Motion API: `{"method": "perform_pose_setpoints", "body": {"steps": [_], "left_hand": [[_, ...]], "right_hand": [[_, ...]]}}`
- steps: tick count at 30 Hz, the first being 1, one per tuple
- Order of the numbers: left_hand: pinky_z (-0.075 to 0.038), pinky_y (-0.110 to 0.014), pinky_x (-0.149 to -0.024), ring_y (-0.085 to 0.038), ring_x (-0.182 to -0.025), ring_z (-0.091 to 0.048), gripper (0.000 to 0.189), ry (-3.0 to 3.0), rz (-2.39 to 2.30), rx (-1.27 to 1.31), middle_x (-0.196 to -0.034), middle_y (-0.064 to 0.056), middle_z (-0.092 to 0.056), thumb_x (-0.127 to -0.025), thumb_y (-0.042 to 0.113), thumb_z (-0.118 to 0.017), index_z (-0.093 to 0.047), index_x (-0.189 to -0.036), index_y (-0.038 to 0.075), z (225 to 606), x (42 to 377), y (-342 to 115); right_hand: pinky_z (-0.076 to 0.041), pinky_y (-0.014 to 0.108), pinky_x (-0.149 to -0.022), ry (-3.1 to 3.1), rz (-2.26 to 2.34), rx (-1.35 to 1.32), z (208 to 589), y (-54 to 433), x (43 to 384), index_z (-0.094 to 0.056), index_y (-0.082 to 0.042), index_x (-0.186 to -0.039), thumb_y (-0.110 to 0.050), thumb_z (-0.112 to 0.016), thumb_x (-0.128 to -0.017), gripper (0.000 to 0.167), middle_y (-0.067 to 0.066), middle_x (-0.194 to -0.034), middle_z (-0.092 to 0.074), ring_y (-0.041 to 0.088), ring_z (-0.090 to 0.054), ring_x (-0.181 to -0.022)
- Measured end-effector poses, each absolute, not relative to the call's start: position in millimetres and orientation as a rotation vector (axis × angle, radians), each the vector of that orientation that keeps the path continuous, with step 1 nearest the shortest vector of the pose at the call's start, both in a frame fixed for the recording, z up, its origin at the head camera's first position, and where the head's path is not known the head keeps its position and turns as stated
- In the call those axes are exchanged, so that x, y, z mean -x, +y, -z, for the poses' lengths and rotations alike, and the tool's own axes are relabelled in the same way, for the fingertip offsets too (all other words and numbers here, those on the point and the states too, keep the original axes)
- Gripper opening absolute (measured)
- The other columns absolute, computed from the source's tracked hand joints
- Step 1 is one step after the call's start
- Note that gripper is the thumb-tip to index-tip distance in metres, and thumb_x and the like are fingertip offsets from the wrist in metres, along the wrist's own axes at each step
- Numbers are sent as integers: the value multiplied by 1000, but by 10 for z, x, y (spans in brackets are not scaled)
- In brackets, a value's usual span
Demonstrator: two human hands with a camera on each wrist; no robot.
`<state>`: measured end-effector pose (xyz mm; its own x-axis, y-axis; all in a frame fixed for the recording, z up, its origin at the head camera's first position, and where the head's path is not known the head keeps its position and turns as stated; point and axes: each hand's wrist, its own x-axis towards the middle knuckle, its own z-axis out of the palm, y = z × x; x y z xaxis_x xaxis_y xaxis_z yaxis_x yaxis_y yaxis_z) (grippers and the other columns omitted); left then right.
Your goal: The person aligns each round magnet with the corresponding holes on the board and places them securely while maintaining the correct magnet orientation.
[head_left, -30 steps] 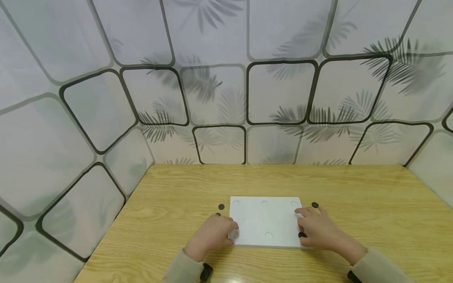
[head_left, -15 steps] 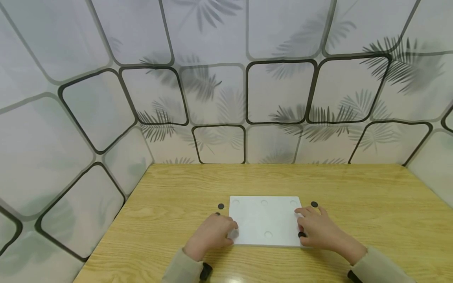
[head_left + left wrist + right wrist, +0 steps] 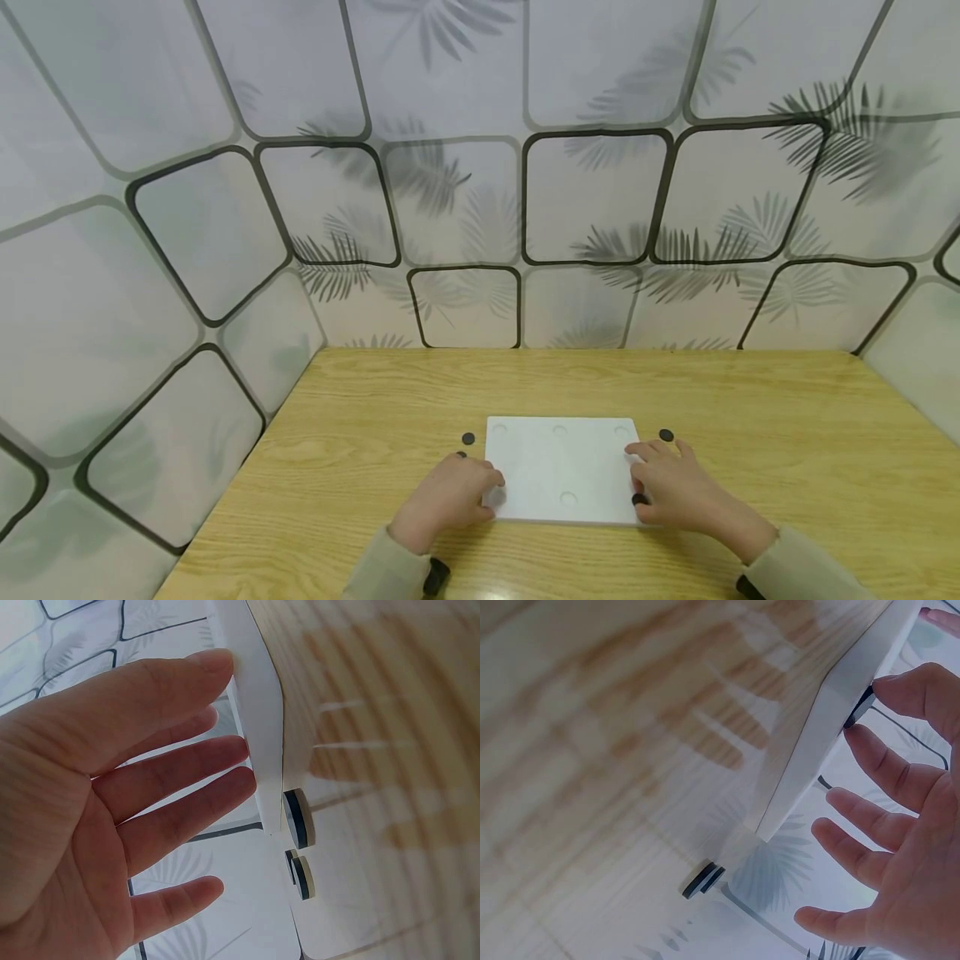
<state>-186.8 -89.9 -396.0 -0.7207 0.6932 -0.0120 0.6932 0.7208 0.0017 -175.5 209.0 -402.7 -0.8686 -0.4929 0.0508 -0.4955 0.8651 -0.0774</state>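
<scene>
A flat white rectangular board (image 3: 561,469) with shallow round dimples lies on the light wooden table (image 3: 750,417) before me. My left hand (image 3: 448,495) rests loose-fingered against its left edge; my right hand (image 3: 675,487) pinches one small black round disc (image 3: 640,499) at its right edge. Three more black discs lie on the table: two left (image 3: 468,438) (image 3: 461,454), one right (image 3: 666,435).

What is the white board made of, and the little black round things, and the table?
The white board looks like smooth matte plastic or foam, thick-edged with shallow round dents; I can't tell which. The black discs show a pale middle layer from the side, so perhaps layered rubber or magnets. The table looks like wood or wood-grain laminate, slightly glossy.
</scene>
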Motion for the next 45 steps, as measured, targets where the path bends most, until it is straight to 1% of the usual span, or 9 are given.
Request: {"method": "perform_pose_setpoints", "body": {"steps": [14,22,31,36,45], "left_hand": [[-42,-25,-62,0,-58,-44,22,2904,13,-1176,-74,11,-58,-70,30,-74,-67,-89,19,3968,1861,-902],[-40,-23,-58,0,-57,-42,21,2906,16,-1177,-72,12,-57,-71,30,-74,-67,-88,20,3990,1867,-903],[-39,-22,-56,0,-55,-41,20,2917,3,-1195,-70,12,-56,-70,29,-74,-67,-86,19,3992,1869,-902],[-39,-23,-56,0,-55,-41,20,2919,-2,-1195,-70,12,-56,-70,29,-74,-67,-85,19,3994,1870,-903],[-40,-23,-57,1,-58,-44,21,2920,6,-1199,-72,12,-57,-69,30,-75,-67,-86,19,4000,1878,-902]], "right_hand": [[-24,68,-80,-2971,-125,-809,4058,2103,1757,-43,-22,-57,-20,-69,-63,27,13,-111,-53,33,-45,-104],[-23,69,-80,-2986,-145,-805,4046,2105,1754,-44,-21,-59,-20,-69,-63,26,13,-111,-52,34,-45,-105],[-25,67,-78,-2973,-158,-796,4005,2141,1775,-48,-23,-63,-27,-73,-66,25,14,-114,-51,35,-44,-105],[-24,68,-78,-2981,-168,-789,3987,2155,1788,-49,-24,-64,-27,-73,-67,24,14,-114,-51,37,-44,-105],[-24,69,-79,-2968,-118,-734,3978,2204,1813,-53,-22,-64,-26,-73,-64,21,16,-114,-51,38,-45,-102]]}}
